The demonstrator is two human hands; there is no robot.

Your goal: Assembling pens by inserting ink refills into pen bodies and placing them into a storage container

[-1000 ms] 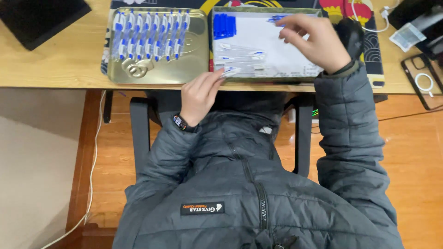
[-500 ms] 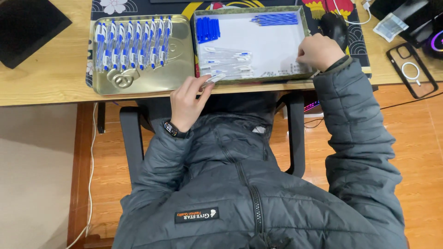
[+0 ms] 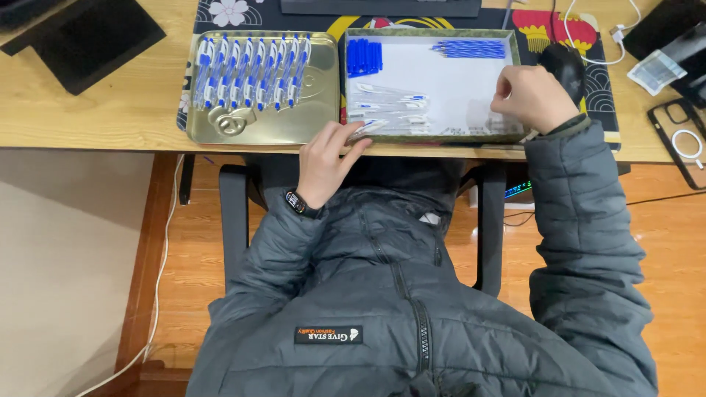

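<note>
Head view: left hand point(image 3: 326, 160) pinching a barrel point(image 3: 368, 129) at the white tray point(image 3: 448, 81) edge; right hand point(image 3: 531, 98) curled over clear parts there, grasp unclear; finished pens point(image 3: 250, 70) racked in gold tray point(image 3: 257, 129).

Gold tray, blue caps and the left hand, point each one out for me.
gold tray point(image 3: 312, 126), head view, bare bottom right.
blue caps point(image 3: 364, 57), head view, middle of pile.
left hand point(image 3: 327, 158), head view, back of hand.
</note>
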